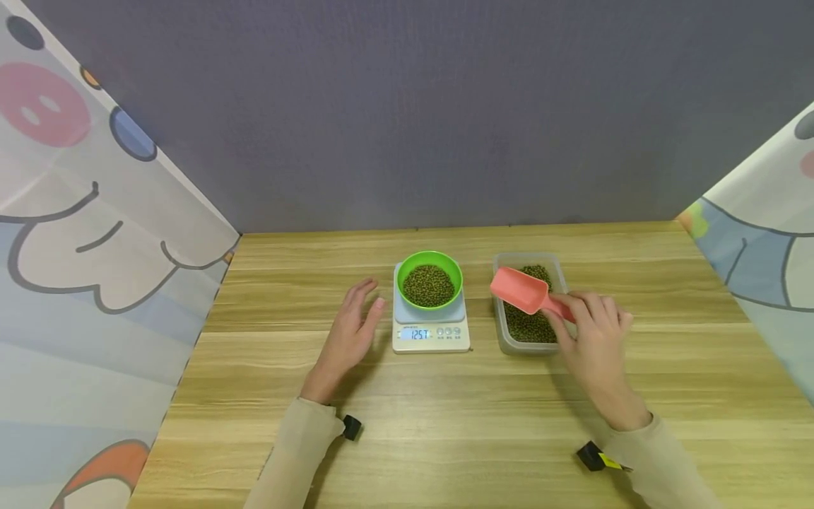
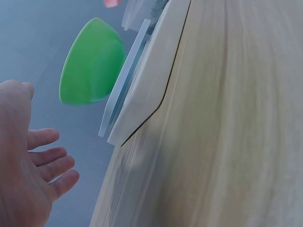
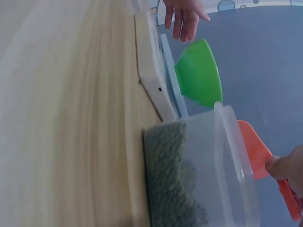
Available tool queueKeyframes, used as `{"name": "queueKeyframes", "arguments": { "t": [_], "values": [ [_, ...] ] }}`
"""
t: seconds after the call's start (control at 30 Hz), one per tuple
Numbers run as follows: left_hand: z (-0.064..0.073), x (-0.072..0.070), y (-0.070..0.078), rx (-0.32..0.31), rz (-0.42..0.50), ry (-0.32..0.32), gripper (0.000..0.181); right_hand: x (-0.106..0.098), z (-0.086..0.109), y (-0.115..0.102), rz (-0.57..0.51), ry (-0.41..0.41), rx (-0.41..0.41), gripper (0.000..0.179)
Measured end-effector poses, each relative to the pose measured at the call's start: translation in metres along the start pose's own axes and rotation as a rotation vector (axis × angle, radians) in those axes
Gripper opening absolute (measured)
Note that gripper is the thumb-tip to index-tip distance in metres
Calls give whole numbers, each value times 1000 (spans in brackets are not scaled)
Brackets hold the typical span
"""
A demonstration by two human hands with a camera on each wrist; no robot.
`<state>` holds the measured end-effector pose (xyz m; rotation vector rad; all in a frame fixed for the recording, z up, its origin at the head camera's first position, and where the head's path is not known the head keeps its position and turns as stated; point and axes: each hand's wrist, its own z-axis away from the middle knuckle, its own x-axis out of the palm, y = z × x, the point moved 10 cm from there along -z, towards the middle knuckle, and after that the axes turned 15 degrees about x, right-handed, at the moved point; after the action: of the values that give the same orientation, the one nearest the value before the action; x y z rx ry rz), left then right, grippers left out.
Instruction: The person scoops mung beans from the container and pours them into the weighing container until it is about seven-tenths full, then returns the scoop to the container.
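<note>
My right hand (image 1: 594, 339) grips the handle of a coral-pink scoop (image 1: 520, 290), held over a clear plastic container (image 1: 502, 332) partly filled with small green beans (image 1: 531, 325). The scoop's bowl shows bare inside and tilts toward the left. To the left, a green bowl (image 1: 456, 272) holding more beans (image 1: 429, 285) stands on a white digital kitchen scale (image 1: 445, 345), whose display reads about 125.7. My left hand (image 1: 350, 329) hovers just left of the scale with fingers relaxed and apart from the bowl, as the left wrist view also shows.
A wood-grain table (image 1: 483, 431) carries everything, with a grey upright panel (image 1: 445, 120) along its back edge. Cartoon-printed sheets (image 1: 76, 247) flank the left and right sides. Small black devices (image 1: 352, 427) sit at both sleeves.
</note>
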<state>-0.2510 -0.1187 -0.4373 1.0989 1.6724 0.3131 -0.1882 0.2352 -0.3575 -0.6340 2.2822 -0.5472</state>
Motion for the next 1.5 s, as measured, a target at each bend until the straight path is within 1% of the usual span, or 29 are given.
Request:
{"name": "queueKeyframes", "arguments": {
  "t": [0.13, 0.3, 0.4, 0.53, 0.77, 0.93, 1.0, 1.07, 1.13, 1.2, 1.3, 1.37, 1.43, 1.47, 1.5],
  "values": [
    [1, -1, -2, -6, 1, -1, 56, -4, 4, 12, 30, -13, 27, 62],
    [2, -1, -3, -15, 4, -7, 56, -7, 8, 20, 58, -26, 25, 64],
    [2, -1, -3, -14, 1, -9, 55, -8, 9, 24, 66, -46, 32, 63],
    [3, 0, -4, -16, -4, -12, 55, -7, 10, 26, 90, -86, 37, 66],
    [6, 1, -6, -37, 7, -25, 57, -7, 9, 25, 124, -128, 27, 72],
    [6, 1, -7, -43, 5, -26, 57, -8, 7, 21, 192, -215, 1, 76],
    [6, 1, -7, -42, 4, -25, 57, -8, 6, 18, 219, -253, -24, 79],
    [5, 1, -8, -41, 4, -23, 57, -9, 2, 13, 237, -283, -67, 79],
    [5, 1, -8, -39, 4, -22, 57, -10, -2, 7, 253, -306, -130, 78],
    [5, 1, -8, -40, 2, -22, 57, -11, -6, 1, 281, -323, -211, 74],
    [5, 1, -8, -38, 2, -23, 57, -11, -10, -7, 355, -373, -308, 71],
    [5, 1, -8, -39, 0, -22, 57, -9, -10, -12, 412, -420, -361, 49],
    [5, 0, -7, -37, 0, -18, 57, -7, -10, -14, 459, -475, -387, 22],
    [5, 0, -7, -36, -1, -16, 57, -6, -10, -15, 477, -499, -397, 14],
    [4, -1, -7, -36, -4, -15, 57, -4, -10, -15, 487, -519, -403, 23]
  ]
}}
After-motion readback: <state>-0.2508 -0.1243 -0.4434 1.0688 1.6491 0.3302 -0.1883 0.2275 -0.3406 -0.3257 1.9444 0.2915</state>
